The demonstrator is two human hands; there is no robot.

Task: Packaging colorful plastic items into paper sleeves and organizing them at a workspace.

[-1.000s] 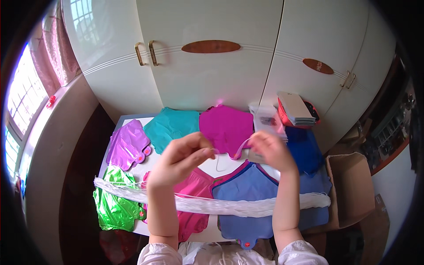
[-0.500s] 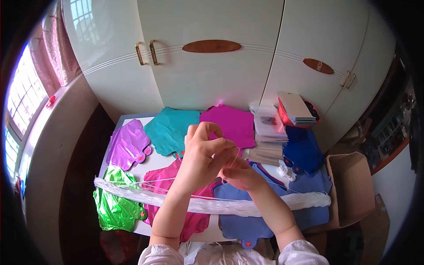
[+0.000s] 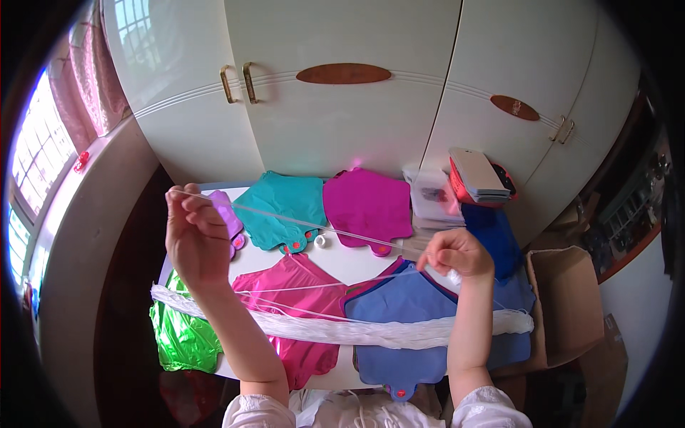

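Thread (image 3: 289,219) taut — fingers (image 3: 198,204) apart, box (image 3: 571,292) bordering tabletop (image 3: 340,267)

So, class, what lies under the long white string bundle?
A green sheet, a pink sheet and blue sheets show on both sides of the bundle; what's directly beneath is hidden.

We saw pale cabinet (image 3: 335,128) with brass handles (image 3: 249,84) behind worktop (image 3: 344,266); open cardboard box (image 3: 571,307) stood at right. Pink curtain (image 3: 98,82) hung beside barred window (image 3: 44,146) at left; small red object (image 3: 83,161) sat on sill (image 3: 91,171).
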